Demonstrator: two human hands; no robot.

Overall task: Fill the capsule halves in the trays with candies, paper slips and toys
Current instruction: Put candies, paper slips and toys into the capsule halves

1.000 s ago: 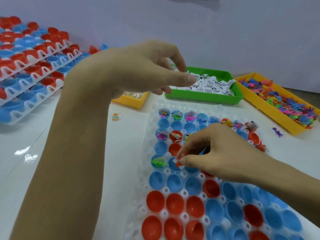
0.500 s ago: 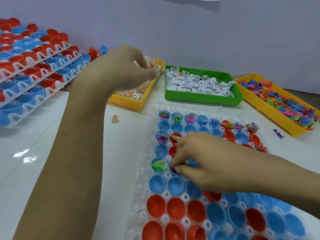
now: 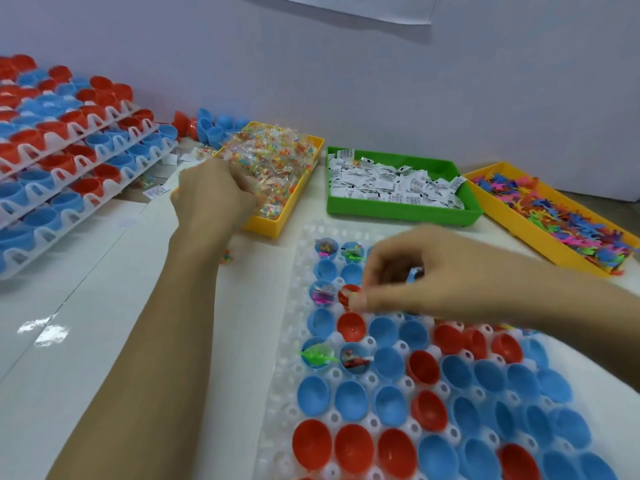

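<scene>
Setting: white tabletop [image 3: 86, 306] against a pale wall; stacked trays of red and blue halves [image 3: 69, 161] far left.
Working tray: clear holder [image 3: 287, 386] of open capsule halves, long axis running away toward the bins; near rows empty, a few far-left cups already filled.
Target cup: red capsule half [image 3: 348, 296] in the second column, directly under the right fingertips.
Right hand [image 3: 415, 278]: over the tray's far rows, thumb and forefinger pinched at that cup's rim, apparently on a small item; too blurred to name.
Left hand [image 3: 211, 199]: reaching up-left, fingers curled down into the yellow candy bin [image 3: 273, 216]; grip on candy cannot be told.
Candy packets [image 3: 273, 157]: heaped, just beyond the left knuckles.
Other supplies: green bin of paper slips [image 3: 398, 206] centre, yellow bin of toys [image 3: 519, 230] right, nearer the right hand.
Turning relation: candy lies up-left of the tray, so probably left fetches, right places.
</scene>
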